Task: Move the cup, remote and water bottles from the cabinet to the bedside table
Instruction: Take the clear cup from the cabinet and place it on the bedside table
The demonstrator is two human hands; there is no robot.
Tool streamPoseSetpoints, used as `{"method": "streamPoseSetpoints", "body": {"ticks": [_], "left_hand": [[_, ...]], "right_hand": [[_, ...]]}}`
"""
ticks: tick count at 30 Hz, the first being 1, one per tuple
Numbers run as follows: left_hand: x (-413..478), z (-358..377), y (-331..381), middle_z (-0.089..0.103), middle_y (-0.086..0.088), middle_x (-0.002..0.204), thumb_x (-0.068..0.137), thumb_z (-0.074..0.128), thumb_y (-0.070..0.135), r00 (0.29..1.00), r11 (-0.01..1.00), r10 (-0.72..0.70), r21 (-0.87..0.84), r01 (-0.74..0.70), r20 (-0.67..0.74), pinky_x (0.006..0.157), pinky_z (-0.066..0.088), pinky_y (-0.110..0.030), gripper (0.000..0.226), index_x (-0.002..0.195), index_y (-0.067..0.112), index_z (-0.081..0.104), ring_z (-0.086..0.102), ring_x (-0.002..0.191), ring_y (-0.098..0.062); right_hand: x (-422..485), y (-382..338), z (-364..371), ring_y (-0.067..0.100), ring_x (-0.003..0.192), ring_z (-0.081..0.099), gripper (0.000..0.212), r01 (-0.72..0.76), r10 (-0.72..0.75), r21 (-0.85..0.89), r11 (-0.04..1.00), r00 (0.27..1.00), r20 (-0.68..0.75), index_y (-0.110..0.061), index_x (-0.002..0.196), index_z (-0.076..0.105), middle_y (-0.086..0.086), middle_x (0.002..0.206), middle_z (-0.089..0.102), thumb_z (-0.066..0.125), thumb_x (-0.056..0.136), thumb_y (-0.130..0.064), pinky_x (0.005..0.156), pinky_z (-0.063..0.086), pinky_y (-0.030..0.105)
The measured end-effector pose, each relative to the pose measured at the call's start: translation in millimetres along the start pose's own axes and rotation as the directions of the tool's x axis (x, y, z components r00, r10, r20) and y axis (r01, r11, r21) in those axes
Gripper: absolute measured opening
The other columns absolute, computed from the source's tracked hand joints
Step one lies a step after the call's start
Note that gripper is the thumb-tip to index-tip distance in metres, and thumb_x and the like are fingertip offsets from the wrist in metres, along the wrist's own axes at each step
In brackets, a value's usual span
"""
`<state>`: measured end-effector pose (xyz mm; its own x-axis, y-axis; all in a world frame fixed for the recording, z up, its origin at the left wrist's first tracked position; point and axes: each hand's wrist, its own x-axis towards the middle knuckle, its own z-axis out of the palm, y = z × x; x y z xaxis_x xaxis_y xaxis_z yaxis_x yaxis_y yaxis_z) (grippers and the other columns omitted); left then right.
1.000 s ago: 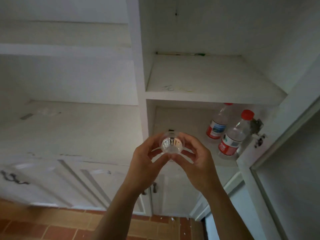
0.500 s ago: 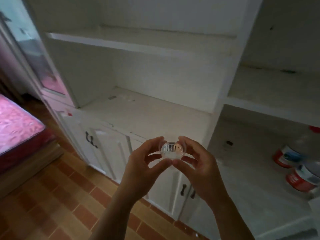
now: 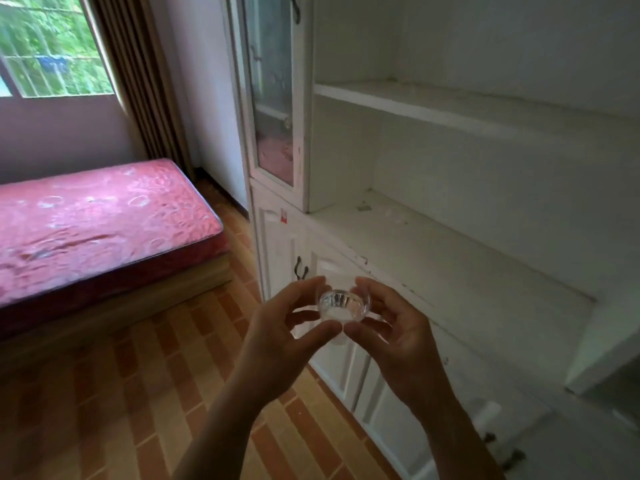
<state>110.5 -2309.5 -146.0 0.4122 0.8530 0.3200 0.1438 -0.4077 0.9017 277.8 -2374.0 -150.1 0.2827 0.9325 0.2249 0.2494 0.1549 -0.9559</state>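
Both hands meet in mid-air before a white cabinet, with a small clear glass cup cradled between them. Left hand and right hand each curl thumb and fingertips around the cup's sides. Behind lie a red mattress, brick-patterned floor and a window.

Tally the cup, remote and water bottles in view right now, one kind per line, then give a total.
Clear cup: 1, held between the left hand and the right hand
Remote: 0 in view
Water bottles: 0 in view
Total: 1
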Motion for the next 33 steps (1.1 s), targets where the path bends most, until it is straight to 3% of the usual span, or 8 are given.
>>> {"method": "streamPoseSetpoints", "body": {"ticks": [4, 7, 12, 15, 19, 23, 27, 33], "left_hand": [[-7, -58, -11, 0.071, 0.012, 0.111, 0.081, 0.079, 0.012, 0.995, 0.999, -0.005, 0.04, 0.009, -0.1, 0.085, 0.057, -0.019, 0.05, 0.126, 0.025, 0.062, 0.069, 0.103, 0.0], [-13, -97, -20, 0.072, 0.008, 0.114, 0.08, 0.08, 0.011, 0.984, 0.998, -0.017, 0.052, 0.027, -0.18, 0.087, 0.058, -0.022, 0.051, 0.128, 0.016, 0.063, 0.07, 0.104, -0.004], [-24, -148, -32, 0.073, 0.007, 0.113, 0.08, 0.081, 0.012, 0.947, 0.996, -0.053, 0.058, 0.075, -0.316, 0.086, 0.06, -0.027, 0.048, 0.125, 0.017, 0.064, 0.071, 0.103, -0.007], [-28, -174, -43, 0.075, 0.004, 0.113, 0.079, 0.082, 0.012, 0.914, 0.992, -0.076, 0.061, 0.109, -0.397, 0.086, 0.06, -0.03, 0.05, 0.125, 0.016, 0.065, 0.073, 0.103, -0.012], [-30, -201, -53, 0.075, 0.006, 0.111, 0.078, 0.082, 0.014, 0.868, 0.985, -0.111, 0.06, 0.16, -0.484, 0.082, 0.059, -0.023, 0.051, 0.126, 0.016, 0.063, 0.073, 0.101, -0.007], [-25, -222, -62, 0.076, 0.004, 0.112, 0.076, 0.082, 0.018, 0.8, 0.978, -0.129, 0.056, 0.199, -0.587, 0.085, 0.06, -0.026, 0.053, 0.125, 0.014, 0.064, 0.073, 0.103, -0.009], [-16, -240, -61, 0.076, 0.004, 0.114, 0.073, 0.082, 0.026, 0.73, 0.975, -0.136, 0.04, 0.219, -0.67, 0.087, 0.06, -0.03, 0.058, 0.126, 0.014, 0.064, 0.073, 0.105, -0.013], [-14, -269, -58, 0.076, 0.008, 0.113, 0.072, 0.083, 0.027, 0.618, 0.959, -0.119, 0.071, 0.274, -0.777, 0.087, 0.06, -0.026, 0.056, 0.125, 0.018, 0.065, 0.073, 0.105, -0.009]], "right_hand": [[16, -9, 58, 0.007, 0.115, 0.068, 0.051, 0.023, -0.024, 0.022, 0.999, 0.996, 0.083, -0.04, 0.124, 0.059, -0.012, 0.125, 0.069, 0.077, 0.077, -0.032, 0.099, 0.057, 0.035], [30, -15, 97, 0.01, 0.115, 0.068, 0.052, 0.037, -0.046, 0.058, 0.998, 0.987, 0.154, -0.03, 0.129, 0.061, -0.009, 0.124, 0.071, 0.079, 0.08, -0.026, 0.099, 0.058, 0.04], [54, -24, 156, 0.01, 0.111, 0.07, 0.047, 0.085, -0.113, 0.105, 0.991, 0.95, 0.29, -0.036, 0.12, 0.062, -0.014, 0.116, 0.074, 0.077, 0.077, -0.025, 0.095, 0.059, 0.036], [69, -26, 189, 0.012, 0.109, 0.072, 0.045, 0.094, -0.149, 0.161, 0.982, 0.914, 0.378, -0.036, 0.117, 0.064, -0.015, 0.113, 0.075, 0.077, 0.077, -0.022, 0.091, 0.06, 0.032], [93, -21, 229, 0.019, 0.111, 0.072, 0.05, 0.082, -0.182, 0.228, 0.97, 0.868, 0.461, -0.023, 0.127, 0.064, -0.002, 0.118, 0.075, 0.081, 0.081, -0.02, 0.092, 0.06, 0.038], [119, -17, 266, 0.018, 0.11, 0.072, 0.05, 0.073, -0.234, 0.304, 0.95, 0.811, 0.537, -0.021, 0.127, 0.064, -0.002, 0.118, 0.075, 0.078, 0.079, -0.017, 0.092, 0.061, 0.036], [148, -19, 298, 0.022, 0.112, 0.072, 0.049, 0.075, -0.296, 0.36, 0.93, 0.733, 0.613, -0.015, 0.129, 0.064, 0.002, 0.12, 0.075, 0.08, 0.083, -0.009, 0.095, 0.059, 0.044], [172, -34, 343, 0.014, 0.108, 0.073, 0.053, 0.048, -0.36, 0.429, 0.902, 0.633, 0.685, -0.018, 0.126, 0.065, -0.004, 0.116, 0.076, 0.081, 0.075, -0.018, 0.089, 0.059, 0.027]]}}
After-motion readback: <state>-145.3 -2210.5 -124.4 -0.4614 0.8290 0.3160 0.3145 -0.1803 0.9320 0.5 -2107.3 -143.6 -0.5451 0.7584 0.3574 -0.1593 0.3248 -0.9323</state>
